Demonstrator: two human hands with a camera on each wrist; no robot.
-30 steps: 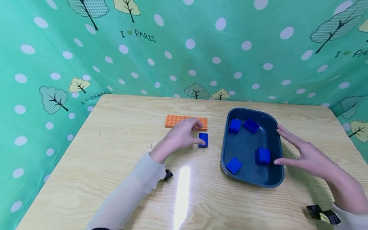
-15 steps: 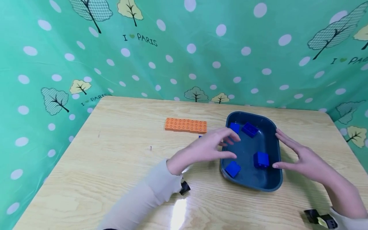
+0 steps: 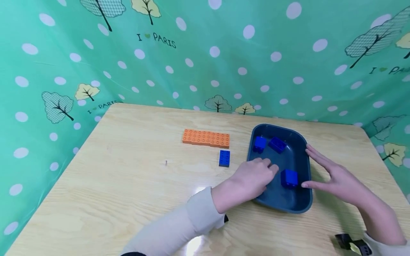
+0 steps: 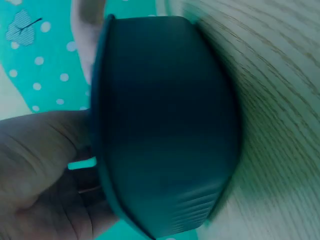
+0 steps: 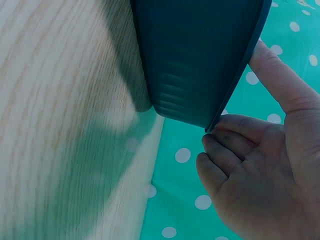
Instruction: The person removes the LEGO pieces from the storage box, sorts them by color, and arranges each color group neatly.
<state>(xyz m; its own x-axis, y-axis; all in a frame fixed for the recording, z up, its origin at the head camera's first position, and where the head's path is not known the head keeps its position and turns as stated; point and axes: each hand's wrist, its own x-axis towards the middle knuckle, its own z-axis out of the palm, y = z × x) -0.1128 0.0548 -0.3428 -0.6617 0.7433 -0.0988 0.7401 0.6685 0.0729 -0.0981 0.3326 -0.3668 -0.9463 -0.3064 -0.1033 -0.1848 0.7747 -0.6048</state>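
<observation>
In the head view, my left hand reaches over the left wall of a dark blue tub, fingers bent down inside it. It covers the spot where a blue toy brick lay, so its fingertips and any grip are hidden. The left wrist view shows the thumb side of that hand at the tub's rim. My right hand touches the tub's right rim with thumb and fingers spread. Several blue bricks lie in the tub, among them a brick near the right wall and a brick at the back.
Left of the tub, a blue studded brick stands on the wooden table. Behind it lies a long row of orange bricks. A green dotted curtain hangs along the table's back edge.
My left hand has moved right, from over the blue brick on the table into the tub, and its fingers now bend downward. The right hand stays at the rim.
</observation>
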